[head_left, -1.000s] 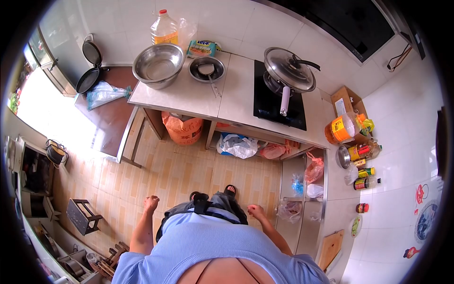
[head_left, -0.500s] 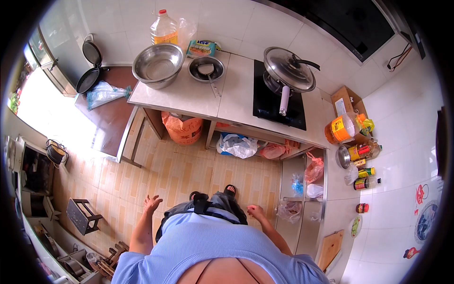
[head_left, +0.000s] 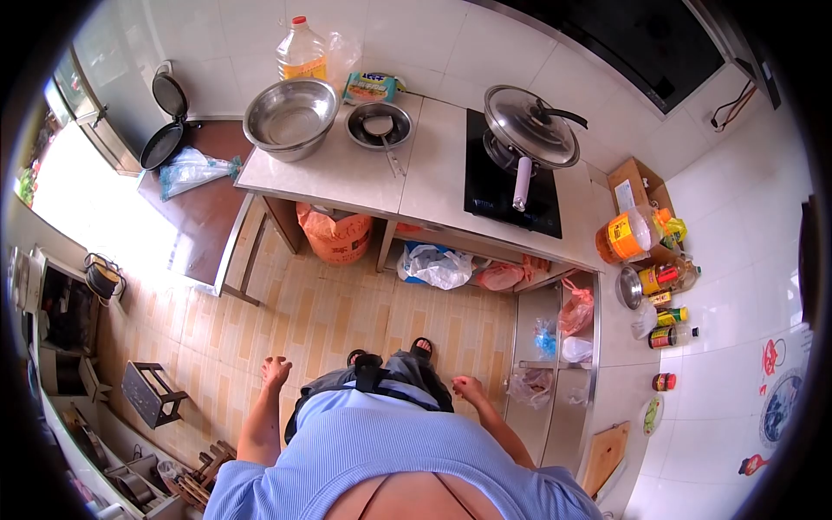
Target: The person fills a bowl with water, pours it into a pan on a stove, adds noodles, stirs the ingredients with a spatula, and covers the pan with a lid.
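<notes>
My left hand hangs in the air over the tiled floor, left of my body. Its fingers are loosely apart and hold nothing. On the other side, my right hand hangs by my hip with its fingers curled in, and no object shows in it. Neither hand touches the counter ahead. On that counter stand a steel basin, a small dark bowl with a ladle resting in it, and a lidded pan on a black induction cooktop.
A small dark stool stands at the left. An orange bag sits under the counter. Oil and sauce bottles, a cutting board and a plate of green slices line the right side. An open electric griddle is at far left.
My left hand has drawn its fingers slightly inward, with the thumb less spread. The right hand and the things on the counter look the same.
</notes>
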A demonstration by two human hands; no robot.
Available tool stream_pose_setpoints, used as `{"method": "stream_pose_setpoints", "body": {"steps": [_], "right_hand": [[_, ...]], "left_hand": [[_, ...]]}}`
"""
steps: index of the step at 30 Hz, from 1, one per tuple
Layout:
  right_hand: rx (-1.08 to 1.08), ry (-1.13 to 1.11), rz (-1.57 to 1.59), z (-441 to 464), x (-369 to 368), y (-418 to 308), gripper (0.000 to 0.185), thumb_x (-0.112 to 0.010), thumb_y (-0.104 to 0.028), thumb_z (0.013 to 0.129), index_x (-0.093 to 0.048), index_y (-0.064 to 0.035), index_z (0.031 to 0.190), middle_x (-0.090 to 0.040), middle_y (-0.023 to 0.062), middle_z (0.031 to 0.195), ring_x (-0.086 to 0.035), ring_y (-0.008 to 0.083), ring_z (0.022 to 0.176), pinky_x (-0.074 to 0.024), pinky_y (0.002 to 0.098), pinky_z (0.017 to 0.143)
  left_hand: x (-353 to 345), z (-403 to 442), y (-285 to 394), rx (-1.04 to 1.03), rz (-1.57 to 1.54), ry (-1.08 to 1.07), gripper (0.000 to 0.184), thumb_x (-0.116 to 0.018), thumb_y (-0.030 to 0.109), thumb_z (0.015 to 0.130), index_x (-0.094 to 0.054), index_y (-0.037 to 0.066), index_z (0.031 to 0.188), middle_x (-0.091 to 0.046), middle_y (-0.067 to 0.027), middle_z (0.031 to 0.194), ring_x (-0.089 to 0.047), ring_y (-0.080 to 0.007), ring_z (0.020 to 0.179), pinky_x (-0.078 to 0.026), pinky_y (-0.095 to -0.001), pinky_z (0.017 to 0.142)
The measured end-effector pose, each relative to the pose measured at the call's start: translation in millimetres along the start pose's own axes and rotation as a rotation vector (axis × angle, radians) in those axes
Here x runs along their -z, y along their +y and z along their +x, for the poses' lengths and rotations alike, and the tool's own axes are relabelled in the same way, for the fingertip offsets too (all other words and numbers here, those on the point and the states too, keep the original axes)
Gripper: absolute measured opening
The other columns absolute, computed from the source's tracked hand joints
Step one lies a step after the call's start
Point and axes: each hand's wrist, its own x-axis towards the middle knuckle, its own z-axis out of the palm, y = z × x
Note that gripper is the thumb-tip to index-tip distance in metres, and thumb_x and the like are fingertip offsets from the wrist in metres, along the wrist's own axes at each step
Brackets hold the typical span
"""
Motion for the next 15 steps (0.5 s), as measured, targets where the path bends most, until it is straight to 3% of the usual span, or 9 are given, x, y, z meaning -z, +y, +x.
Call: {"method": "stream_pose_setpoints", "body": {"steps": [2,4,7,10,15], "right_hand": [[0.000,0.000,0.012,0,-1,1,0.028,-0.052,-0.031,0.081,-0.063,-0.0087,0.093,-0.063,0.0026,0.076,-0.059,0.0102,0.065,-0.0462,0.0242,0.054],[0.006,0.002,0.028,1,-2,4,0.028,-0.052,-0.032,0.081,-0.063,-0.0085,0.092,-0.063,0.0028,0.076,-0.059,0.0103,0.064,-0.0463,0.0242,0.054],[-0.025,0.020,0.028,2,-4,4,0.030,-0.052,-0.036,0.077,-0.065,-0.0111,0.088,-0.064,0.0028,0.071,-0.062,0.0127,0.065,-0.0473,0.0269,0.065],[-0.013,-0.003,0.035,1,-3,2,0.028,-0.052,-0.031,0.081,-0.063,-0.0082,0.092,-0.063,0.0026,0.075,-0.059,0.0105,0.064,-0.0463,0.0243,0.054],[-0.007,-0.008,0.066,-1,-3,-2,0.028,-0.053,-0.031,0.080,-0.063,-0.0082,0.093,-0.064,0.0030,0.076,-0.060,0.0107,0.065,-0.0463,0.0242,0.054]], "left_hand": [[38,-56,49,0.078,-0.021,0.007,0.043,-0.060,0.033,0.069,-0.055,0.019,0.109,-0.028,-0.0129,0.130,-0.020,-0.0325,0.123,-0.024,-0.0465,0.098],[37,-54,47,0.082,-0.016,0.007,0.043,-0.060,0.033,0.069,-0.056,0.019,0.109,-0.028,-0.0128,0.130,-0.020,-0.0325,0.123,-0.024,-0.0468,0.098],[35,-52,44,0.083,-0.020,0.006,0.042,-0.060,0.032,0.069,-0.056,0.019,0.108,-0.028,-0.0127,0.130,-0.020,-0.0325,0.122,-0.023,-0.0473,0.098],[33,-51,41,0.077,-0.026,0.008,0.041,-0.060,0.033,0.068,-0.057,0.019,0.107,-0.028,-0.0128,0.130,-0.020,-0.0327,0.122,-0.023,-0.0478,0.098],[31,-48,39,0.066,-0.041,0.007,0.041,-0.060,0.033,0.068,-0.057,0.019,0.106,-0.030,-0.0132,0.129,-0.021,-0.0332,0.121,-0.023,-0.0479,0.098]]}}
